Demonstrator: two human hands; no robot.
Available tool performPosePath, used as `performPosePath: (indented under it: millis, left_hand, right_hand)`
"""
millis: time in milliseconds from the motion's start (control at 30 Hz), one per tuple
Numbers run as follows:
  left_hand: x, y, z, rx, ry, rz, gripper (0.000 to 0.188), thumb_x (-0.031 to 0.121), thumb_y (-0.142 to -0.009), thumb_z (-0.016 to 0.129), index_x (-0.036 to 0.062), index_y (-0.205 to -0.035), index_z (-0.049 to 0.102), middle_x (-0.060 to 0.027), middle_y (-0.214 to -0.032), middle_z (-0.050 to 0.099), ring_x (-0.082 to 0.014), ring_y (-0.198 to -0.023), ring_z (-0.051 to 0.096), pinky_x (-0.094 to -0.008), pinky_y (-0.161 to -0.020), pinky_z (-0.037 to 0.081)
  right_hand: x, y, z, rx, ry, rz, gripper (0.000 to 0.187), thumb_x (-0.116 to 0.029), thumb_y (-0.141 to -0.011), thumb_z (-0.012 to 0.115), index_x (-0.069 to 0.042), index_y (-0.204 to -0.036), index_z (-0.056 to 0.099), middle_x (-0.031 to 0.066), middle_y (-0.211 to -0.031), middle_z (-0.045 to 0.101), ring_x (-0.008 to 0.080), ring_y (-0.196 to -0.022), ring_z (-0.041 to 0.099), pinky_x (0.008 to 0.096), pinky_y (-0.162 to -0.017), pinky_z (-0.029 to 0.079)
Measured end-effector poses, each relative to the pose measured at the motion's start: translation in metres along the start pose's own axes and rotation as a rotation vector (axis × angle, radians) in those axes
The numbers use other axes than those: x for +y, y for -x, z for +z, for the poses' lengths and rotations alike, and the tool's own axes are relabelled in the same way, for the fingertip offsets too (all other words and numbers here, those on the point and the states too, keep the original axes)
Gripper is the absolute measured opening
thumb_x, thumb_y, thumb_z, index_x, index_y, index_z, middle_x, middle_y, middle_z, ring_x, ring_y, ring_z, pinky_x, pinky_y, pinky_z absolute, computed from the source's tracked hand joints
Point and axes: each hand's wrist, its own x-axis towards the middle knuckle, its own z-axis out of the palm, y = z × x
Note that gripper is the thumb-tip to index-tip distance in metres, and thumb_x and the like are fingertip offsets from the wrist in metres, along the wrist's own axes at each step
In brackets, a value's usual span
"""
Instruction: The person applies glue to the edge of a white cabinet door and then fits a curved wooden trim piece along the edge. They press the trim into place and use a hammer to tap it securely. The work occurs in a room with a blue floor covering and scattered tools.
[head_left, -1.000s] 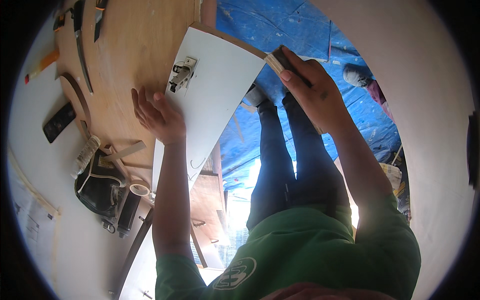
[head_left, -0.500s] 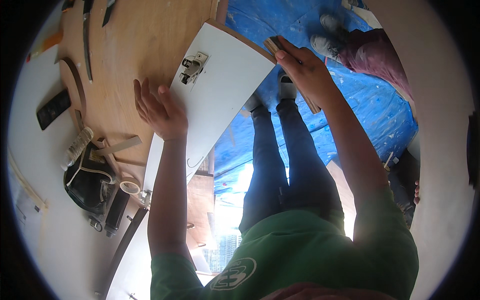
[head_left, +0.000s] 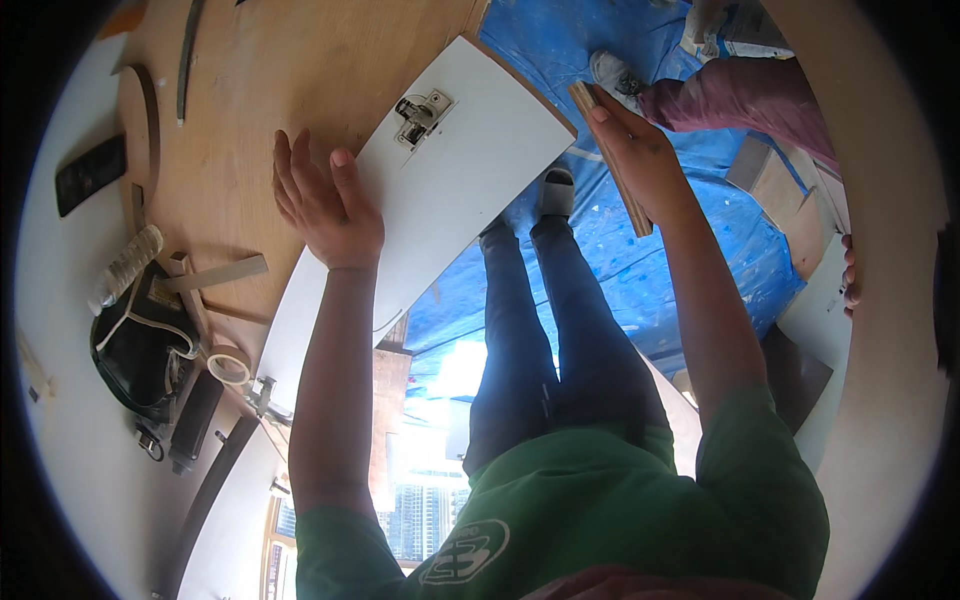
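A white cabinet door (head_left: pixel 470 145) lies slantwise across the wooden worktop, its far end jutting over the floor. A metal cup hinge (head_left: pixel 420 116) is set into it near that end. My left hand (head_left: pixel 335 210) is open over the door's left edge, fingers spread and thumb raised; whether its palm touches the door cannot be seen. Off the door's far right corner, my right hand (head_left: pixel 640 155) grips a narrow wooden strip (head_left: pixel 628 205), thumb on the near face. The strip is tilted and apart from the door; my hand hides part of it.
On the worktop (head_left: pixel 250 70) at left are a phone (head_left: pixel 91 175), a black pouch (head_left: pixel 145 345), a tape roll (head_left: pixel 229 366) and wood offcuts (head_left: pixel 215 273). Blue sheeting (head_left: pixel 640 265) covers the floor. Another person's leg (head_left: pixel 740 98) and hand (head_left: pixel 851 275) show at right.
The view has shifted, so the worktop things sit further left. My right hand still holds the strip, now more upright and further right. The other person's leg has moved, and a pale panel shows at right.
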Motion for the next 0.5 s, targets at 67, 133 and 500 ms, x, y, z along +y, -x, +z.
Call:
performPosePath:
  millis: [67,133,500]
  left_hand:
    - [-0.001,0.002,-0.001,0.005,0.007,-0.009,0.059,0.049,-0.109,0.042,0.0024,-0.145,0.052,-0.0222,-0.160,0.042,-0.0434,-0.147,0.038,-0.0572,-0.121,0.024]
    - [0.000,0.002,-0.004,0.008,0.004,-0.017,0.060,0.049,-0.109,0.042,0.0023,-0.145,0.052,-0.0219,-0.160,0.042,-0.0434,-0.147,0.038,-0.0576,-0.122,0.023]
    - [0.002,0.005,-0.008,0.003,-0.037,-0.105,0.060,0.052,-0.107,0.048,0.0078,-0.147,0.050,-0.0182,-0.161,0.042,-0.0390,-0.152,0.034,-0.0587,-0.124,0.020]
  right_hand:
    - [-0.008,0.028,-0.001,0.033,0.067,-0.062,0.066,-0.057,-0.104,0.054,-0.010,-0.151,0.057,0.0207,-0.133,0.068,0.0318,-0.122,0.066,0.0377,-0.104,0.048]
    - [-0.008,0.037,0.000,0.012,0.133,-0.106,0.066,-0.056,-0.104,0.055,-0.011,-0.152,0.056,0.0204,-0.135,0.067,0.0321,-0.121,0.066,0.0377,-0.104,0.048]
    - [-0.078,0.025,0.001,0.192,0.163,-0.324,0.072,-0.040,-0.098,0.073,-0.004,-0.155,0.048,0.0132,-0.127,0.067,0.0197,-0.117,0.064,0.0331,-0.100,0.050]
